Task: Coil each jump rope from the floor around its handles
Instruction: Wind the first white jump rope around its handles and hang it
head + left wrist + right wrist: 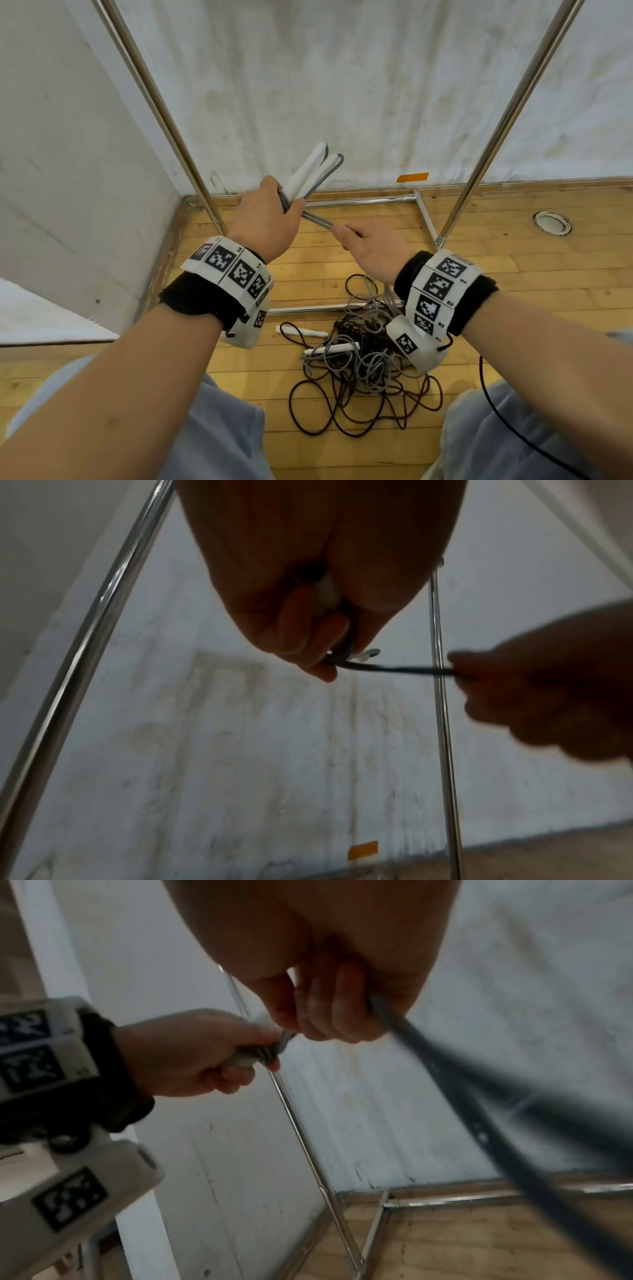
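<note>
My left hand grips two white jump-rope handles held together, their tips pointing up and away, with grey rope wound round their lower ends. My right hand pinches that grey rope taut a short way to the right of the left hand. In the left wrist view the left hand curls round a white handle and the rope runs across to the right hand. In the right wrist view the rope trails blurred from the right hand.
On the wooden floor below my wrists lies a tangle of grey and dark brown ropes with two white handles. A chrome rack frame stands around it against the white wall. A floor socket sits at the right.
</note>
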